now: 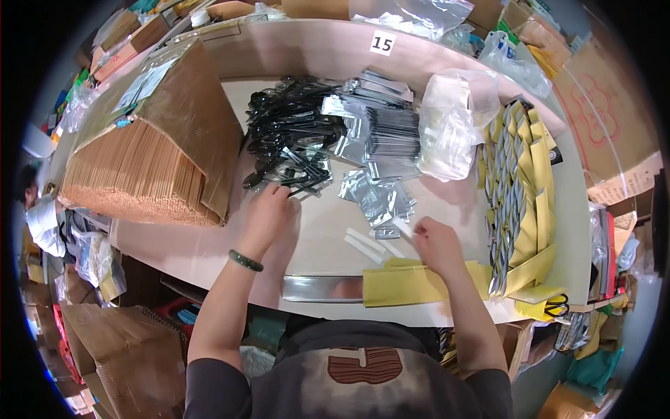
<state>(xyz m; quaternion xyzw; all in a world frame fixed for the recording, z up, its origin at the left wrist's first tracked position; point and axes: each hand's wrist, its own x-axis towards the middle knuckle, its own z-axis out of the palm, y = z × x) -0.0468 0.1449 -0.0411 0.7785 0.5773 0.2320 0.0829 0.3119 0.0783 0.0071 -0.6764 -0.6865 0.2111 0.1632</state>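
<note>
My left hand (269, 213) is at the near edge of a heap of black plastic spoons (293, 115), its fingers bent together; what they pinch, if anything, is hidden. Beside the fingertips lie black handles on clear film packets (314, 183). On the right, my right hand (438, 244) pinches one end of a narrow white strip (403, 227). More white strips (364, 246) lie loose to its left. Under the right wrist is a long flat yellow piece (419, 286), with a shiny silver band (322, 288) extending left from it.
A large carton of brown-edged sheets (146, 167) stands at left. Small silver packets (380, 199) lie mid-table, below stacked dark packets (394, 136). A clear plastic bag (453, 126) and overlapped yellow-and-silver pieces (520, 195) fill the right. Scissors (556, 305) rest at the near-right edge.
</note>
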